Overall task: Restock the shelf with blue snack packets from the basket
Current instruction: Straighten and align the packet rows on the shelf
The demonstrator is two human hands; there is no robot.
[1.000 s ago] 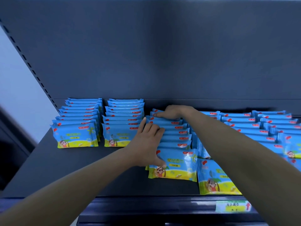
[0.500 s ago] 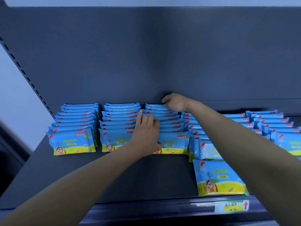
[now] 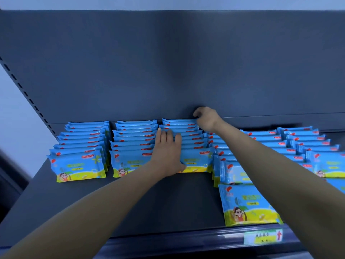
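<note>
Progress, head view: shoved the third row (image 3: pixel 188 136) of blue packets back from the shelf (image 3: pixel 130 202) front edge to its rear edge, level now with the two rows (image 3: pixel 82 144) leftward. Pressing flat on its front packet with the left hand (image 3: pixel 168 156), fingers straight; curling the right hand (image 3: pixel 205 117) over its rearmost packet. Leaves the messier rows (image 3: pixel 306 139) toward the right edge (no basket in sight). Can read "10" on the stray packet (image 3: pixel 248 204); price tag (image 3: pixel 263 237) too blurry, just a red arrow.
</note>
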